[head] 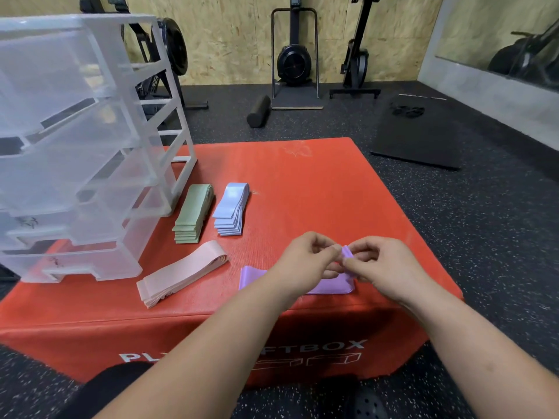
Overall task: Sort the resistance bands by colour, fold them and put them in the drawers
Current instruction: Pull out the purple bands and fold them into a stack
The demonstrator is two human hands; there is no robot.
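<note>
Both hands over the red box's [302, 182] near edge. Left hand [305, 261] and right hand [384, 267] pinch the raised end of the purple band [332, 287] between curled fingertips; the rest lies flat under them. Green stack [192, 214], blue stack [231, 210], pink stack [181, 273] lie left, beside the drawer unit [75, 146] at the left edge.

A red soft box [302, 182] fills the centre of the frame on speckled black flooring [484, 237]; a black foam roller [258, 111] lies upper centre; a black mat [420, 137] lies upper right; an exercise machine [294, 60] stands against the chipboard wall [236, 34].
</note>
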